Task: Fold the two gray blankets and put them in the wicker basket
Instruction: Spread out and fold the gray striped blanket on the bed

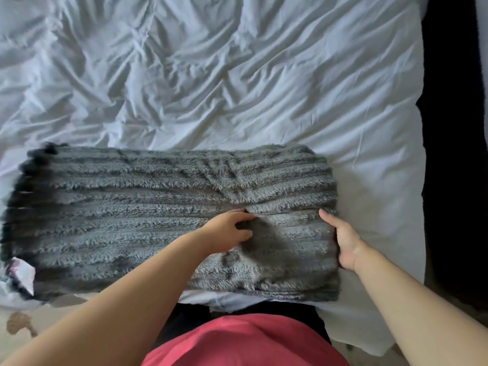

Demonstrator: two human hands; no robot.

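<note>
Bed (264,75): rumpled white duvet; carries the blanket along its near edge.
Blanket (132,207): gray, ribbed, furry; a long folded band lying left to right.
Handling: likely soft, floppy and light, not slippery; best gripped at the right end, all layers together.
Right hand (346,244): clamps the blanket's right edge, thumb on top, fingers tucked beneath, unseen.
Left hand (229,228): right of the blanket's middle, fingers (245,235) curled into the pile, pinching a ridge.
</note>
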